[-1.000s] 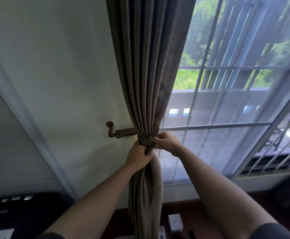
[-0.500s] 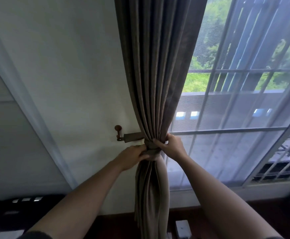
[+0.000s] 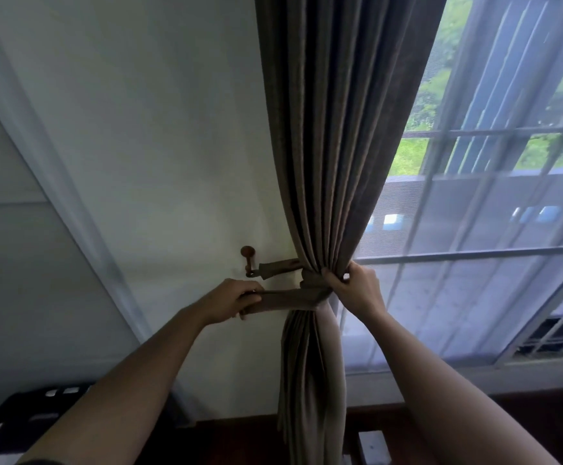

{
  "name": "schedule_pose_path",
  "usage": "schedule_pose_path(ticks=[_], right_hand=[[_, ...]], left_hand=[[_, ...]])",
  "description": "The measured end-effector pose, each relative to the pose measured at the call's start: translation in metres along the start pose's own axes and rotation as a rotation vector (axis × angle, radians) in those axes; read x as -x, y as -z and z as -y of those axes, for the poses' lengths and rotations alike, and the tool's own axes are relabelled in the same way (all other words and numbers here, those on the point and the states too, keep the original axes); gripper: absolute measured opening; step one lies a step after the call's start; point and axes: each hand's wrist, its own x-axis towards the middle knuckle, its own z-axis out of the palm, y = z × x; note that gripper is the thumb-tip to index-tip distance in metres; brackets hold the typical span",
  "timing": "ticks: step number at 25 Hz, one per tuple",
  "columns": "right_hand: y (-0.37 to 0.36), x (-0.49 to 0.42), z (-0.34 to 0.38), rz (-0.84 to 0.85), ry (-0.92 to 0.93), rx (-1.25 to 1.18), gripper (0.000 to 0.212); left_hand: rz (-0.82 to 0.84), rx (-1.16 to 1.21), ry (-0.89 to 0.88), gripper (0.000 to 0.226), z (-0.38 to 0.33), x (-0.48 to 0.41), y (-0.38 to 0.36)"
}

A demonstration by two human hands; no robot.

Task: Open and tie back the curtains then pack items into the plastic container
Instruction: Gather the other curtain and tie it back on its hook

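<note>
A brown curtain [image 3: 333,129] hangs gathered beside the window, cinched at its waist by a matching fabric tieback [image 3: 293,298]. One end of the tieback runs to a brown wall hook [image 3: 248,260] left of the curtain. My left hand [image 3: 236,298] grips the tieback's free end, stretched out to the left just below the hook. My right hand [image 3: 353,286] pinches the curtain's folds at the cinched waist on the right side. No plastic container is in view.
A sheer white curtain [image 3: 474,263] covers the window [image 3: 508,253] on the right. A white wall fills the left. Dark furniture [image 3: 12,427] sits at the bottom left, and a small white box [image 3: 372,446] lies on the dark floor below the curtain.
My left hand has pulled the tieback's free end out to the left, away from the curtain toward the hook. My right hand stays at the gathered waist. The view has shifted left.
</note>
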Motion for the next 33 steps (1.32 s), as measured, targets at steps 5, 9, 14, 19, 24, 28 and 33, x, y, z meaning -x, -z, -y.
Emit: schedule_pose_path(ticks=[5, 9, 14, 19, 24, 28, 33], right_hand=[[-0.004, -0.001, -0.003, -0.026, 0.013, 0.028, 0.023], [-0.003, -0.002, -0.005, -0.010, 0.015, -0.002, 0.022], [-0.007, -0.001, -0.005, -0.037, 0.031, 0.031, 0.021], [-0.014, 0.000, 0.000, -0.024, -0.008, -0.033, 0.017], [-0.013, -0.003, 0.001, -0.029, -0.011, -0.016, 0.017], [-0.010, -0.003, -0.002, -0.025, -0.013, -0.026, 0.018], [-0.007, -0.001, -0.001, -0.011, -0.003, -0.041, 0.017]], left_hand=[[0.017, 0.469, 0.099, 0.026, 0.011, 0.004, 0.015], [-0.213, 0.888, 0.175, 0.020, 0.021, 0.001, 0.009], [-0.359, 0.920, 0.190, 0.018, 0.026, -0.014, 0.007], [-0.751, 0.432, 0.259, 0.013, 0.022, -0.043, -0.001], [-0.732, 0.454, 0.344, 0.016, 0.025, -0.050, 0.001], [-0.610, 0.224, 0.214, 0.016, 0.023, -0.051, 0.003], [-0.610, 0.197, 0.166, 0.015, 0.028, -0.046, -0.007]])
